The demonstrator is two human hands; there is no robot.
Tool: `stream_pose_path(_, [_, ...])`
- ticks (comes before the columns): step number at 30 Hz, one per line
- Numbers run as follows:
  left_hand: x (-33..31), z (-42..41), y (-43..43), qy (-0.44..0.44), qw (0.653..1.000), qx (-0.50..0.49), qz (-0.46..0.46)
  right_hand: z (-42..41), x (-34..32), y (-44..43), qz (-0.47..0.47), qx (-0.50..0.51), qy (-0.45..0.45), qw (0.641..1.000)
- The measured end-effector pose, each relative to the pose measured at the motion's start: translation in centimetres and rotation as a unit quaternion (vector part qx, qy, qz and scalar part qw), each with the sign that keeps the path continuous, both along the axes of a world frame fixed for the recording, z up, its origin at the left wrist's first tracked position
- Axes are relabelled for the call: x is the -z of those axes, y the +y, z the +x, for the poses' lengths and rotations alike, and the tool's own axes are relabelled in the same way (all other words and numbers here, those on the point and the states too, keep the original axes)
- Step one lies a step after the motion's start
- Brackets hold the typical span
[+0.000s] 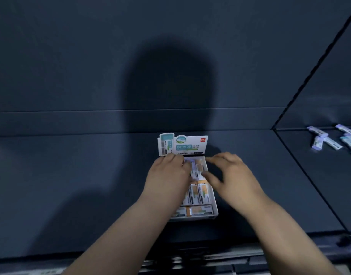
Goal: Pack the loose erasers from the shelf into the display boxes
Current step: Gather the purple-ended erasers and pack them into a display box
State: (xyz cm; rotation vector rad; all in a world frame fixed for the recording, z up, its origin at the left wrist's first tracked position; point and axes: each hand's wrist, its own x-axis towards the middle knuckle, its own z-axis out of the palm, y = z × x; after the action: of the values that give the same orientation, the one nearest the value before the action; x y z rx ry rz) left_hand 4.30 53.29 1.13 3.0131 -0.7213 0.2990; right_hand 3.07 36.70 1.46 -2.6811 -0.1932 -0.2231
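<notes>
A white display box (214, 205) stands on the dark shelf (71, 175), its printed lid flap (190, 144) upright at the back. Several orange and white wrapped erasers (200, 193) lie packed inside. My left hand (166, 175) lies over the box's left part, its fingers curled on a purple-ended eraser (187, 161) at the back row. My right hand (228, 175) hovers over the box's right side, thumb and forefinger spread, holding nothing that I can see. Several loose purple and blue erasers (327, 139) lie scattered on the neighbouring shelf section at the far right.
A dark back wall (170, 56) rises behind the shelf. A thin black divider (309, 175) runs diagonally between this section and the right one. The shelf's front edge with a label rail (210, 261) is below my forearms.
</notes>
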Motion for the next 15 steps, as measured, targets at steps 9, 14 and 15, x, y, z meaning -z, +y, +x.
stream_pose_path(9, [-1.2,-2.1,-8.1,0.006,0.999,0.040,-0.009,-4.0,-0.5,-8.9,-0.004,0.005,0.022,1.000])
stream_pose_path(14, [-1.4,-4.8,-16.9,0.021,0.998,0.058,-0.026,-6.5,-0.7,-18.1,-0.043,-0.002,0.032,0.999])
stream_pose_path(15, [-1.4,-5.1,-19.1,0.026,0.998,0.054,-0.028,-7.1,-0.8,-20.3,-0.047,-0.001,0.034,0.998])
